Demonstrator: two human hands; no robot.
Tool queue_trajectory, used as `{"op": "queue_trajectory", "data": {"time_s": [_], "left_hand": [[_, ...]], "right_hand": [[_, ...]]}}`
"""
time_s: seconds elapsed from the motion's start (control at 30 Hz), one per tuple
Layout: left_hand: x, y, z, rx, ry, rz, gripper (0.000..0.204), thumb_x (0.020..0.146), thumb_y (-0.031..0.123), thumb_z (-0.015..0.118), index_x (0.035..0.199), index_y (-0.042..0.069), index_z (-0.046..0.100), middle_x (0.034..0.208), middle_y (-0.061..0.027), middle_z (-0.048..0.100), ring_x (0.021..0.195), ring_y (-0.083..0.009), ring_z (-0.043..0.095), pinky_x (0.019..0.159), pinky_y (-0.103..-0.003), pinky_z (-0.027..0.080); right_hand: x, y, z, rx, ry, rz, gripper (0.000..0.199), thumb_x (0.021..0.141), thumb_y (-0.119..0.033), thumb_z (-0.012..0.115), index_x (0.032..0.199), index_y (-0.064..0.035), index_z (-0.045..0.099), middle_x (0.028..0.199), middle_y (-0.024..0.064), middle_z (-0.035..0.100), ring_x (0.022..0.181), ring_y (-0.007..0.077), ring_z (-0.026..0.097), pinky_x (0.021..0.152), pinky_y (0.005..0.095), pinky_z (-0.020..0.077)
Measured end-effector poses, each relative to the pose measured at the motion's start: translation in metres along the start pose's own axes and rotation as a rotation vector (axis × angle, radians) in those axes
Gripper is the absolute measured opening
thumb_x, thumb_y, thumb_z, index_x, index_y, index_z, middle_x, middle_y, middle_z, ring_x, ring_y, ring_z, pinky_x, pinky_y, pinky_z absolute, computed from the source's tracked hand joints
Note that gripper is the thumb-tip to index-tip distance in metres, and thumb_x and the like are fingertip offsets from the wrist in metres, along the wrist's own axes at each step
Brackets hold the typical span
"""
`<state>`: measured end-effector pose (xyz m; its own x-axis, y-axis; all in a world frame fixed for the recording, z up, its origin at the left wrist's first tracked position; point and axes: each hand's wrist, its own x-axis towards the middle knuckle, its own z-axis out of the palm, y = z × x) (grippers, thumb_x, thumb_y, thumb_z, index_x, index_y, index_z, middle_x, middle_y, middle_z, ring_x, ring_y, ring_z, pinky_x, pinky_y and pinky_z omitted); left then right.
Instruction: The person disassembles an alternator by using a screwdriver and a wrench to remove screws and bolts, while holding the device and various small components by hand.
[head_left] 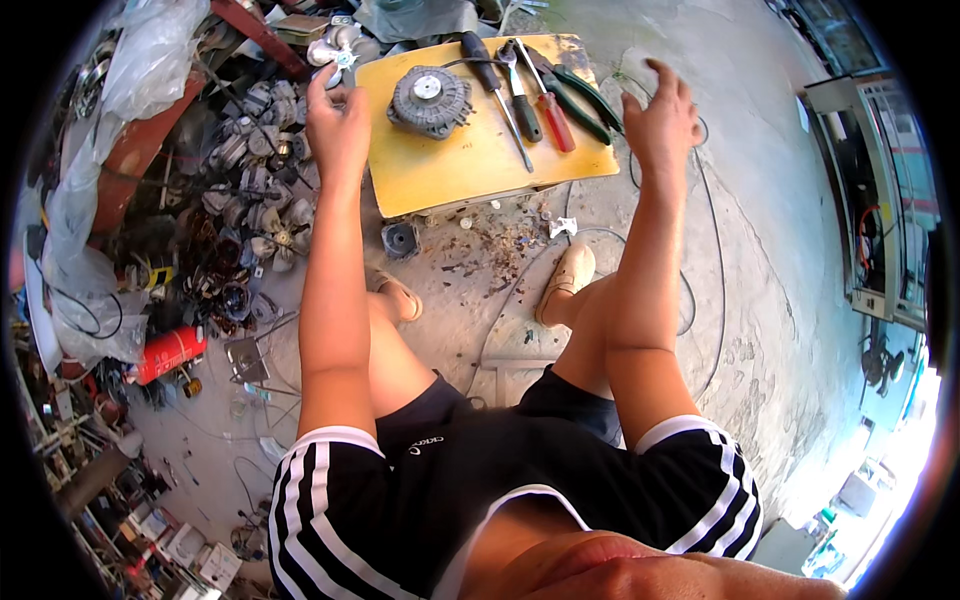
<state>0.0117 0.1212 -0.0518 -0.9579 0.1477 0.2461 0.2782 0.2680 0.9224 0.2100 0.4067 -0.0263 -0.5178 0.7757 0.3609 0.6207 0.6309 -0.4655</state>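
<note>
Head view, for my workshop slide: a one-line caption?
Both hands raised, empty, beside a yellow board bearing a motor and tools.

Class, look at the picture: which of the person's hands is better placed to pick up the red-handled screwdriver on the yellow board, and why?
Probably the right hand: it hovers open just beside the red-handled screwdriver at the yellow board's right edge. The left hand is off the far side, with the round motor between.

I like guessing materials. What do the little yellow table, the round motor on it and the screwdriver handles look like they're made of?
The yellow table looks like painted wood: flat board, worn matt paint, chipped far edge. The round motor looks like grey cast metal, dull, with ribbed fins around a shiny centre. The red screwdriver handle looks like glossy plastic; the black screwdriver handle plastic or rubber, hard to tell.
</note>
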Motion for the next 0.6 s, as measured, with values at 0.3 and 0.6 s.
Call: {"op": "queue_trajectory", "data": {"time_s": [0.3, 0.6], "left_hand": [[-0.005, -0.006, 0.014, 0.076, 0.036, 0.113, 0.046, 0.079, 0.018, 0.061, 0.121, -0.001, 0.054, 0.109, -0.017, 0.062, 0.103, -0.0299, 0.059, 0.091, -0.037, 0.044], [-0.011, -0.005, 0.021, 0.053, -0.056, 0.066, 0.045, 0.081, 0.017, 0.061, 0.122, -0.001, 0.054, 0.113, -0.0173, 0.061, 0.108, -0.0282, 0.058, 0.093, -0.037, 0.044]], "right_hand": [[0.014, 0.015, -0.003, 0.193, -0.399, 0.143, 0.039, 0.082, -0.036, 0.064, 0.118, -0.0226, 0.062, 0.11, 0.0026, 0.067, 0.12, 0.03, 0.05, 0.102, 0.0635, 0.0233], [0.003, 0.009, -0.006, -0.053, -0.186, 0.006, 0.038, 0.085, -0.037, 0.063, 0.12, -0.0199, 0.062, 0.115, 0.0023, 0.067, 0.109, 0.0246, 0.061, 0.097, 0.0513, 0.0352]]}}
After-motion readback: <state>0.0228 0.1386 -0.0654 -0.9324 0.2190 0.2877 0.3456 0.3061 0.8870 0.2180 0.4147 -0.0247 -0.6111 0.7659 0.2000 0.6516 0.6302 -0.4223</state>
